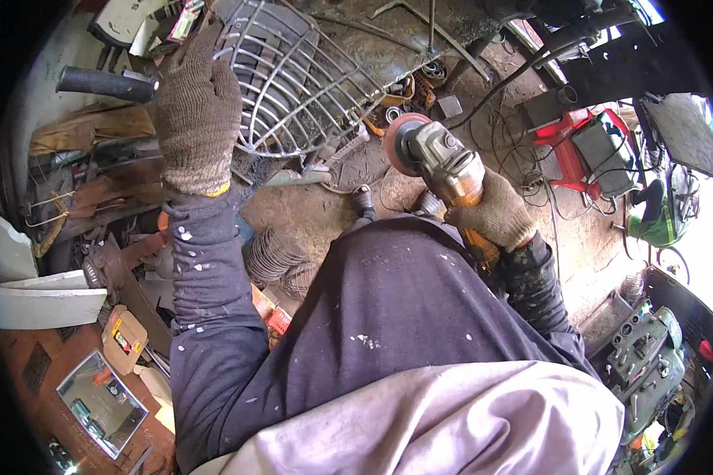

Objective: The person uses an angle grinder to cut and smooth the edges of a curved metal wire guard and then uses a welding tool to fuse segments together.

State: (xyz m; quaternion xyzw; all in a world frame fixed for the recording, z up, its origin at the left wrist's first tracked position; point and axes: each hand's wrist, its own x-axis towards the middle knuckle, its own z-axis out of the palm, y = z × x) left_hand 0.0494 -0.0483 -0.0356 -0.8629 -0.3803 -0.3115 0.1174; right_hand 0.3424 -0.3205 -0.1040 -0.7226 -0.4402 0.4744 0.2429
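Observation:
My left hand (pixel 198 119), in a brown knitted glove, is closed at the left edge of a metal grille (pixel 293 87); its fingertips are partly hidden. Curved and straight bars make up the grille, which lies at the far edge of the work surface. An angle grinder (pixel 450 164) with an orange body is gripped in my gloved right hand (pixel 495 212). Its reddish disc (pixel 405 144) points up and left, apart from the grille's lower right side. Whether the disc is spinning cannot be told.
A dark-gripped bar (pixel 107 84) juts out left of my left hand. Coiled wire (pixel 273 257) sits on the floor below the grille. Cables (pixel 531 170) trail toward a red-framed machine (pixel 582 150) at right. A grey-green machine (pixel 646 360) stands at lower right, a mirror (pixel 103 404) at lower left.

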